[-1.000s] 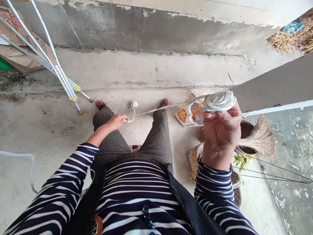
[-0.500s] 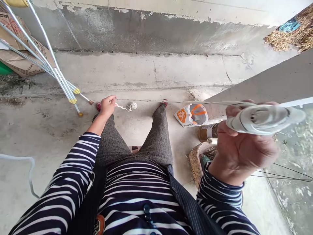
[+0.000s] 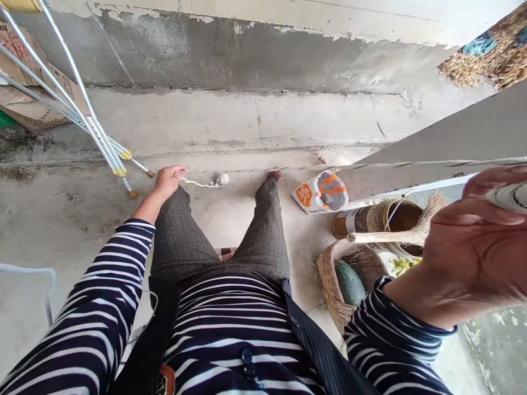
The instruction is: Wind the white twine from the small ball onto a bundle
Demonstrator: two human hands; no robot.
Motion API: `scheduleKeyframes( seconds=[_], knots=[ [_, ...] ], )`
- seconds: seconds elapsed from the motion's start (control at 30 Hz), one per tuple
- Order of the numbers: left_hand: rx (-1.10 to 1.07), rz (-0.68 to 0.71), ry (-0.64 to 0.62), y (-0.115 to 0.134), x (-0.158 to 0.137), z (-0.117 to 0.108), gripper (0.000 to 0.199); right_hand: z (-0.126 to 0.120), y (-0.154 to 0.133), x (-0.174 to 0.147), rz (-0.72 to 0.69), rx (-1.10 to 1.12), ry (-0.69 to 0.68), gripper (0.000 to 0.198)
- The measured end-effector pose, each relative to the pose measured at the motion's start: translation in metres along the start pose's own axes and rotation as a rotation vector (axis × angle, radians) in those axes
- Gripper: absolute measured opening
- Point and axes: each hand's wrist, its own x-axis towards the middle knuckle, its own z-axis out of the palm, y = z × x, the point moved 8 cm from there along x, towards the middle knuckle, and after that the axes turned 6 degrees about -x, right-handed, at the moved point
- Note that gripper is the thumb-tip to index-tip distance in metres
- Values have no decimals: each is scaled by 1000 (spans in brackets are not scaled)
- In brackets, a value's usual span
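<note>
My left hand point(image 3: 167, 182) is closed in a pinch on one end of a thin white cord with dark flecks. From its fingers the cord point(image 3: 391, 165) runs taut across to the right. A short twisted tail with a white knotted ball point(image 3: 223, 180) also hangs out from the left fingers. At the right edge, my right hand point(image 3: 480, 241) is wrapped round a white coil of this cord point(image 3: 506, 196). Most of the coil is cut off by the picture's edge.
Aluminium crutches point(image 3: 88, 115) stand at left near cardboard boxes point(image 3: 31, 104). On the right are a white-and-orange bag point(image 3: 321, 192), a brown bucket point(image 3: 370, 216), a broom point(image 3: 385, 237) and a woven basket point(image 3: 329, 280) holding a green melon point(image 3: 349, 282).
My right hand has moved right with the coil, partly out of the picture. My left hand has shifted slightly left and down. More cord now stretches between them.
</note>
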Motion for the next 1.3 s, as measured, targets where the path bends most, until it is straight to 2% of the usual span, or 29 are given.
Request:
scheduleKeyframes(
  seconds=[0.07, 0.1, 0.13, 0.17, 0.23, 0.33, 0.43, 0.5, 0.63, 0.77, 0.87, 0.97, 1.13, 1.3],
  knots=[
    [187, 35, -46, 6, 5, 4, 40, -3, -15, 1, -241, 41, 122, 25],
    [253, 47, -79, 12, 6, 10, 42, 4, -15, 3, -309, 66, 126, 26],
    [288, 55, -121, 20, 5, 18, 43, 17, -9, 7, -306, 78, 83, 26],
    [289, 69, -169, 32, 2, 28, 44, 34, 1, 13, -280, 102, 17, 26],
    [192, 118, -253, 63, -12, 51, 43, 74, 34, 26, -102, 139, -169, 34],
    [-127, 261, -321, 127, -50, 74, 33, 121, 79, 44, 100, 222, -365, 36],
    [-448, 410, -421, 185, -93, 86, 38, 141, 110, 60, 217, 255, -435, 38],
    [-594, 434, -479, 205, -112, 92, 42, 144, 122, 66, 263, 269, -454, 38],
    [-716, 376, -538, 210, -124, 106, 45, 142, 135, 69, 328, 301, -466, 35],
    [-638, 382, -477, 209, -124, 110, 33, 140, 147, 65, 387, 312, -484, 32],
    [-591, 399, -481, 213, -127, 107, 25, 140, 152, 61, 408, 351, -502, 30],
    [-557, 399, -508, 214, -131, 101, 22, 139, 156, 56, 434, 404, -515, 30],
    [-471, 370, -532, 202, -132, 99, 23, 141, 162, 52, 420, 434, -556, 33],
    [-392, 391, -436, 194, -124, 104, 22, 149, 160, 47, 390, 369, -569, 35]
  ],
)
